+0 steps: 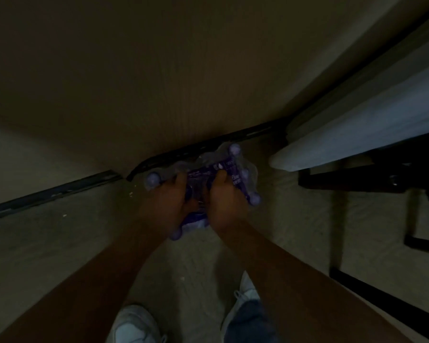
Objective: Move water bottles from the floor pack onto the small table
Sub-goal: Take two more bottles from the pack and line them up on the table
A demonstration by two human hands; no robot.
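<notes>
Shoes (139,325) planted, both hands' fingers (181,179) dig into the floor pack (201,172); no bottle moved yet.

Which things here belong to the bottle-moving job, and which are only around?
Belong to the job:
- pack of water bottles on the floor
- left hand and right hand, both on the pack

Only around:
- white shoes
- black baseboard
- dark furniture frame at right

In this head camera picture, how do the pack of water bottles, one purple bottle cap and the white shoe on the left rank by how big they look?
1. Pack of water bottles.
2. White shoe: close to the pack in apparent size, cut off by the frame and nearer the camera, so unsure.
3. Purple bottle cap, clearly smallest.
</notes>
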